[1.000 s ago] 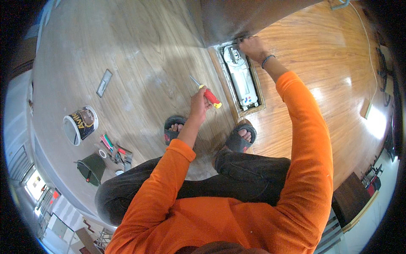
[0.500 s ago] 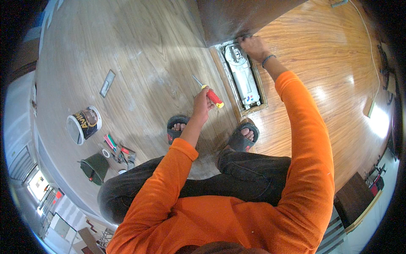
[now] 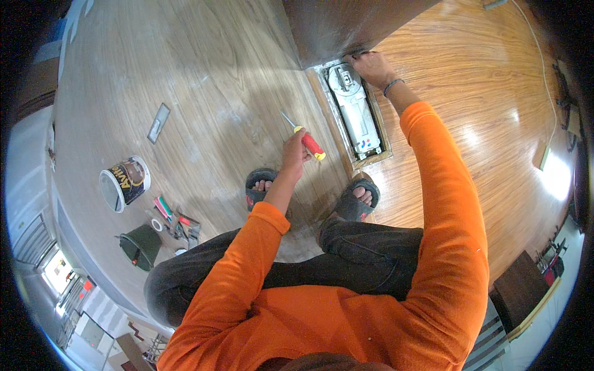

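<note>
Where the right hand [image 3: 370, 65] reaches the bottom edge of the dark wooden door [image 3: 346, 25], its fingertips slip under the door's shadow, so I cannot tell whether that grip is clenched or released there. Part of the metal floor closer [image 3: 356, 111] set in its rectangular recess is likewise hidden beneath the door. By contrast, the left hand [image 3: 294, 150] is plainly wrapped around the red-and-yellow handle of a screwdriver [image 3: 304, 137], held above the floor just left of the recess. Its long axis runs diagonally, the thin metal shaft pointing up and left, away from the person, the handle end down and right toward the recess. Two sandalled feet rest on pale, scuffed floorboards [image 3: 204, 74], which give way to glossier orange boards on the right. Farther left lie a tipped paint tub [image 3: 125, 182], a small metal plate [image 3: 159, 123] and a cluster of tools [image 3: 176, 219] too small to make out.
</note>
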Tool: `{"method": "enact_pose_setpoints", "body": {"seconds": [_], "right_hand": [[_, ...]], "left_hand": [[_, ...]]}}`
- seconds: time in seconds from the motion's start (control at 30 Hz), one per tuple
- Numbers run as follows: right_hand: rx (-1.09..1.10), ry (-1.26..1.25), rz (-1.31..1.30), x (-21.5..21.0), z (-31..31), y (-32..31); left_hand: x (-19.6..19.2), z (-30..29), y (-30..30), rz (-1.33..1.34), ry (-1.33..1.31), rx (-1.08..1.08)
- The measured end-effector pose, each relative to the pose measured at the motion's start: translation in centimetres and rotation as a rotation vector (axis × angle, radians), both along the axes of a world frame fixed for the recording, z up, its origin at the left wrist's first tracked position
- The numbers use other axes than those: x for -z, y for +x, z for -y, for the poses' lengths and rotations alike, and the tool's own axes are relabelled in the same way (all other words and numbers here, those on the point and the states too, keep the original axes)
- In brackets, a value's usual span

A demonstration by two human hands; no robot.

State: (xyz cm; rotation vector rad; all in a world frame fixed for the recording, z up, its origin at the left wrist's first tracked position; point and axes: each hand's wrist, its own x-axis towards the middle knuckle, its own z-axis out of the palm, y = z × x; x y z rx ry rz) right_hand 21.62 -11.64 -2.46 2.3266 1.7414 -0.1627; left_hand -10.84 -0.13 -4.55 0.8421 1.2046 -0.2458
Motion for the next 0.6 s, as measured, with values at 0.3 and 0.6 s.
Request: {"method": "enact_pose_setpoints", "body": {"seconds": [0.3,0.6], "right_hand": [[0.129,-0.090,0.025,-0.8,0.3,-0.2],[-0.094,0.023,0.042,-0.5,1.2,0.1]], "left_hand": [[0.0,0.0,0.0,0.007,0.003,0.015],[-1.1,-0.2,0.5,0.014,0.194,0.149]]}}
